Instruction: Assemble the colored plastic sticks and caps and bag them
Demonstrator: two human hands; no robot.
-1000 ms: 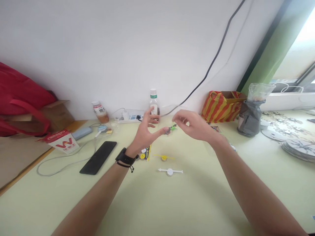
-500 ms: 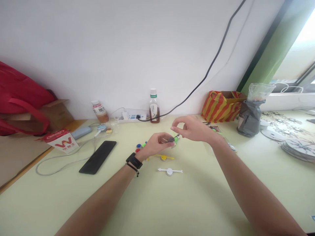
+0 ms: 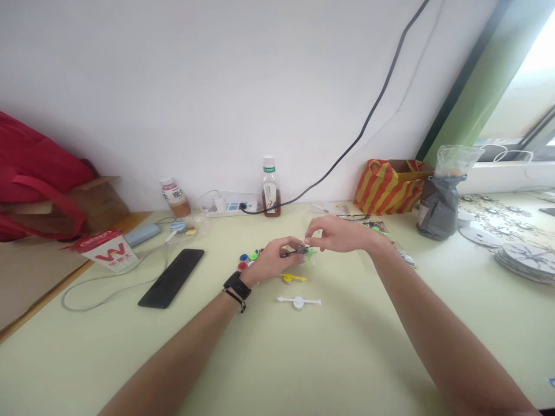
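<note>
My left hand (image 3: pixel 277 258) is closed around a small dark round base (image 3: pixel 302 250), gripping it between thumb and fingers. A thin black arrow (image 3: pixel 293 252) lies across that base. My right hand (image 3: pixel 333 234) meets it from the right, thumb and forefinger pinched at the arrow's end; the fingertips partly hide it. Just beyond the base, a bright green piece (image 3: pixel 309 255) shows near the table. Nearer to me lie a yellow arrow spinner (image 3: pixel 288 278) and a white arrow spinner (image 3: pixel 298 302). Blue, green and red round pieces, among them a red disc (image 3: pixel 241 266), sit left of my left hand.
A black phone-like slab (image 3: pixel 171 278) and a red-white box (image 3: pixel 104 249) are at left. Along the wall stand a tea bottle (image 3: pixel 271 190), a power strip (image 3: pixel 234 205) and a striped bag (image 3: pixel 381 188). Stacked white discs (image 3: pixel 526 263) lie far right.
My right hand has come down and left to my left hand, bringing the black arrow onto the dark base. The left hand has barely moved.
</note>
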